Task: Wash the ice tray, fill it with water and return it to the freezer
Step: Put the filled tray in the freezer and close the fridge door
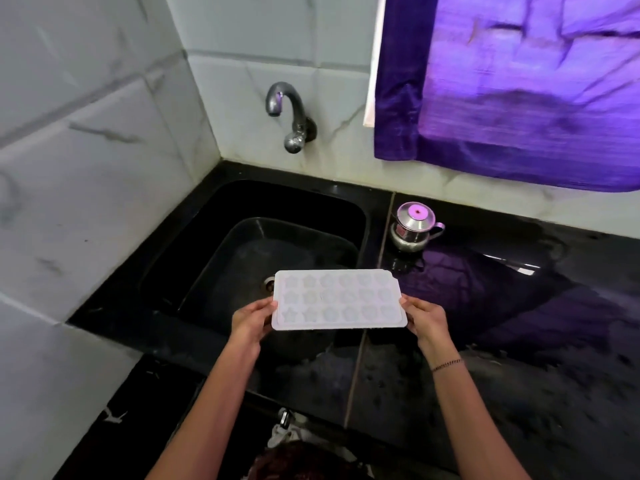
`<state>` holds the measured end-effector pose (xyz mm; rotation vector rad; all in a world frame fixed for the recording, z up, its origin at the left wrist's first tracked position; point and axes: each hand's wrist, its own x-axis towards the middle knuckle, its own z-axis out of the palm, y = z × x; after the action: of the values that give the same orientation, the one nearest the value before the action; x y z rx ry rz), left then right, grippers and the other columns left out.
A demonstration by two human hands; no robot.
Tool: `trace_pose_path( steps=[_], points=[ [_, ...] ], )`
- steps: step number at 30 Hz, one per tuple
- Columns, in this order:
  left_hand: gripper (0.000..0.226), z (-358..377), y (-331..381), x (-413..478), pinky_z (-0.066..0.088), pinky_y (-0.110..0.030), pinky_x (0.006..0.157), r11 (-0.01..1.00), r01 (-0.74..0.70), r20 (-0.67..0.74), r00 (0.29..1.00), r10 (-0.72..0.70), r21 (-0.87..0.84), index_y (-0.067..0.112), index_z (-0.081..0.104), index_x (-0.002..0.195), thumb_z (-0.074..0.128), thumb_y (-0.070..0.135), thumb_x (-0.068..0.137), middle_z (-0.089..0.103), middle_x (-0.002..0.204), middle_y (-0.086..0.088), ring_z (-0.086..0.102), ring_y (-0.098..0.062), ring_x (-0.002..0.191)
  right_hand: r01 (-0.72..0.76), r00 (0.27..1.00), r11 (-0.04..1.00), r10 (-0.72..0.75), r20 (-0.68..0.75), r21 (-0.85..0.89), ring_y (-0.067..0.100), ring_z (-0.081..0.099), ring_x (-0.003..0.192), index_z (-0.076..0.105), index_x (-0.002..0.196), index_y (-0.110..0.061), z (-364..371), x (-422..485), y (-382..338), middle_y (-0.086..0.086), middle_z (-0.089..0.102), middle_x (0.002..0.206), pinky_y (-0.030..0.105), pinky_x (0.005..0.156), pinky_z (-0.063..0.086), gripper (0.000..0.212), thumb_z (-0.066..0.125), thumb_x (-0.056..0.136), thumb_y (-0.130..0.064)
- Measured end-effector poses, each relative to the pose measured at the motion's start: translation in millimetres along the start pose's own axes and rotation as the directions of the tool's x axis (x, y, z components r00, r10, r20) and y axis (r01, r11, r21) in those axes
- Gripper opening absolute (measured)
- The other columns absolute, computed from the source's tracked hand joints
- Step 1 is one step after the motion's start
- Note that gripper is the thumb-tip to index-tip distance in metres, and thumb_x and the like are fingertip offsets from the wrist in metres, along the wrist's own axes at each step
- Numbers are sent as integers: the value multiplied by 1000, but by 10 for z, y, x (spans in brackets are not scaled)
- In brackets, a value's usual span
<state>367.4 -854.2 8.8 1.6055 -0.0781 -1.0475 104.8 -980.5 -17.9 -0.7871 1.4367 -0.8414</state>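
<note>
Forearms reach fwd w/ left hand (251, 320) & right hand (425, 318) level, fingers clamped on the short ends of white ice tray (337, 299), held flat over black sink (242, 209), below wall tap (289, 114).

Pale marble-look wall tiles (97, 161) meet in a corner behind a glossy black worktop (519, 306). A black sink (194, 244) is set into the worktop's left part, close to that corner. A purple curtain (519, 84) hangs at the upper right, light glowing through it and reflecting violet on the worktop's right side.
</note>
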Motion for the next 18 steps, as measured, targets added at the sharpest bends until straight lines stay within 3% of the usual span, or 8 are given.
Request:
trace_pose_path(
  steps=[8, 11, 15, 18],
  points=[
    [8, -856, -67, -296, 50, -16, 47, 995, -17, -96, 995, 8, -99, 8, 67, 88, 64, 2, 84, 67, 83, -5, 65, -5, 54, 25, 993, 996, -14, 119, -91, 17, 65, 82, 66, 109, 3, 582, -465, 224, 14, 69, 105, 26, 75, 55, 23, 62, 88, -7],
    [10, -1203, -136, -428, 51, -17, 48, 989, -15, -135, 991, -5, -149, 9, 68, 90, 65, 2, 83, 68, 86, -6, 65, -9, 61, 38, 987, 990, -17, 159, -135, 18, 66, 83, 66, 108, 1, 783, -653, 342, 12, 69, 104, 20, 67, 56, 21, 62, 88, -7],
    [10, -1602, -264, -615, 50, -16, 46, 974, -64, -211, 977, 16, -219, 10, 66, 89, 62, 1, 85, 69, 71, 1, 64, -4, 53, 31, 966, 990, 6, 258, -139, 21, 64, 88, 64, 109, 3, 1073, -898, 447, 11, 66, 104, 16, 60, 55, 22, 61, 89, -3],
    [11, -1852, -360, -740, 51, -17, 48, 968, -61, -251, 968, -3, -244, 10, 65, 87, 60, 1, 87, 66, 80, -3, 65, -4, 53, 35, 944, 989, 15, 330, -144, 11, 66, 73, 63, 111, 6, 1256, -999, 522, 14, 66, 105, 16, 61, 56, 24, 60, 88, 0]
  ],
)
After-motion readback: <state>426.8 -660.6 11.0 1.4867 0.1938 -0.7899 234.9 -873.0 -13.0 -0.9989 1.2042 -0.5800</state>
